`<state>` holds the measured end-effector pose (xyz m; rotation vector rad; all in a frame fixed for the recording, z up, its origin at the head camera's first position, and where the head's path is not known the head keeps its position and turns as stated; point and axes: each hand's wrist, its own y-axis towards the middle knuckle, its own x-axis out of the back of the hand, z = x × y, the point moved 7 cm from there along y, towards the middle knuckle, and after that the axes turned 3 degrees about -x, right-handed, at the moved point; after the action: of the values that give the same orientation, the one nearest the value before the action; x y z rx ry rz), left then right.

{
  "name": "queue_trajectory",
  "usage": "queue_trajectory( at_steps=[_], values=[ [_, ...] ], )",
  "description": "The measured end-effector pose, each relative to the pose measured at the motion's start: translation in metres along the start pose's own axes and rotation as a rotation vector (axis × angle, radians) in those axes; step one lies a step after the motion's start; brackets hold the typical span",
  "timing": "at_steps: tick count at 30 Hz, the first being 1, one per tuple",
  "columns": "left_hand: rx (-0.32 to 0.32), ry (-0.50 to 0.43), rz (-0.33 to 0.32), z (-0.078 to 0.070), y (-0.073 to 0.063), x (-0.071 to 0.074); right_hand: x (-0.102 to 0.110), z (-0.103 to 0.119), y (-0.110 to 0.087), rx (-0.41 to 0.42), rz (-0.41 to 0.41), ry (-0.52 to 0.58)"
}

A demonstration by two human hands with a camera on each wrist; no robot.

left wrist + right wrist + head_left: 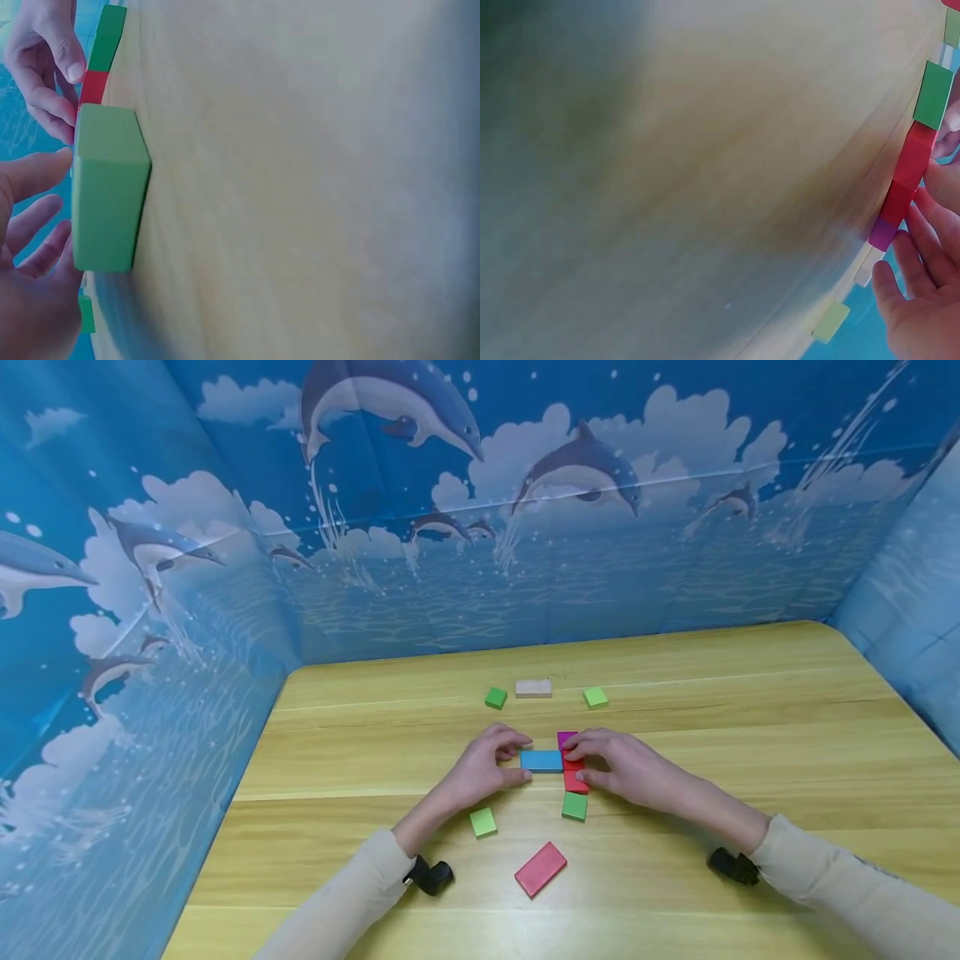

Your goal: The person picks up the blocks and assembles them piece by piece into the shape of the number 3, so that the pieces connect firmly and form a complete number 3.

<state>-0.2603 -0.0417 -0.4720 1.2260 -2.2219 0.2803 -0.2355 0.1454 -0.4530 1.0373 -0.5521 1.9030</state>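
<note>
A flat blue block [542,762] lies at the middle of the table, its right end against a row of a magenta block [567,738] and red blocks [576,782]. My left hand [480,770] is at the blue block's left end, thumb at the near corner and index fingertip beyond the far edge. At the row's right side is my right hand [626,767], its index fingertip over the magenta and red and its thumb on the nearer red block. In the right wrist view the thumb touches the red side [911,161] while the other fingers are spread loosely. A green block [574,807] sits at the row's near end.
Toward the back lie a green block [496,697], a pale block [533,688] and a light green block [596,697]. Nearer are another light green block [483,822] and a larger pinkish-red block [541,869]. A dolphin-print cloth [570,585] surrounds the wooden table [750,710].
</note>
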Motion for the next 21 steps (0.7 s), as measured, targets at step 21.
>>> queue_trajectory(
  at_steps=[21],
  values=[
    [-0.063,0.006,-0.080,-0.036,-0.053,0.001,-0.002,0.001,-0.002,0.012,-0.024,0.004]
  ],
)
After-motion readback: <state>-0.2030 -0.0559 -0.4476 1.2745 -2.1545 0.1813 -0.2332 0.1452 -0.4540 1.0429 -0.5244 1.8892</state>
